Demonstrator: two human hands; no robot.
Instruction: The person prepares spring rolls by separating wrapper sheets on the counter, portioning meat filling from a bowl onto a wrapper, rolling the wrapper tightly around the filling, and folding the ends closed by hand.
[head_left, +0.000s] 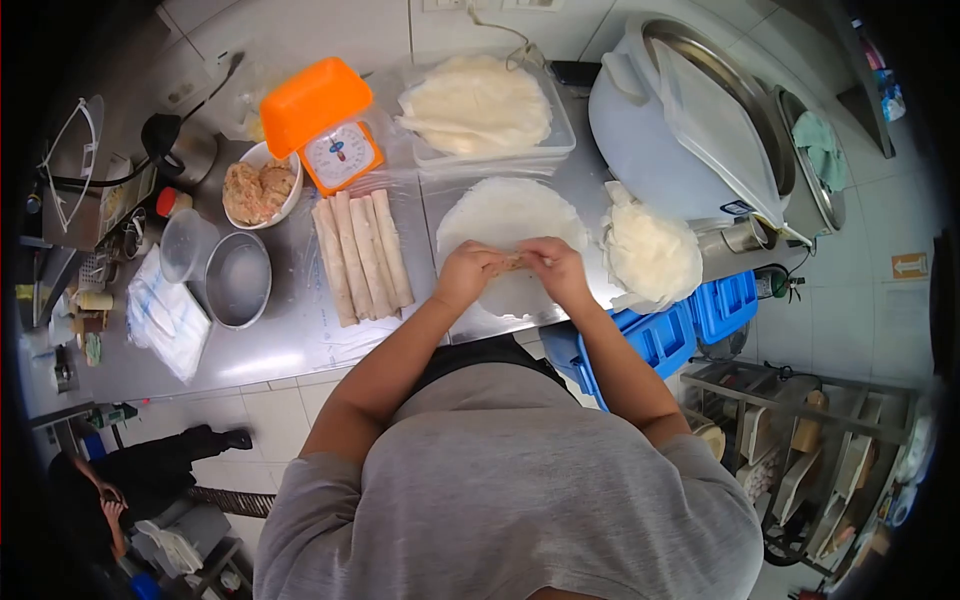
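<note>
Wrapper sheet (510, 205), thin, pale and roughly circular with a slightly uneven rim, lies flat at the center of the frame on the smooth, reflective metal counter (255, 355). Both hands meet over its middle: the left hand (472, 274) and right hand (554, 270) have their fingers bent and pinching a narrow, pinkish strip of filling (516, 262), partly hidden by the fingertips.

Left of the sheet, slender, matte rolls (364, 255) lie side by side on clear, wrinkled plastic film (360, 345). To the right, a crumpled, layered wrapper pile (655, 255) sits with loose folds near the counter's front edge. Above, a rectangular translucent tub (562, 158) carries further soft, ragged sheets (475, 105). Upper left, coarse, moist filling mounds in a white round bowl (294, 196), beside a glossy orange plastic scale (338, 150).

Edges and room: the sheet's lower rim lies near the counter's front edge. A strip of metal separates it from the rolls, and a narrower one from the pile; the tub stands just beyond its upper rim. Wider metal surface shows between the rolls and a round metal bowl (238, 310).
</note>
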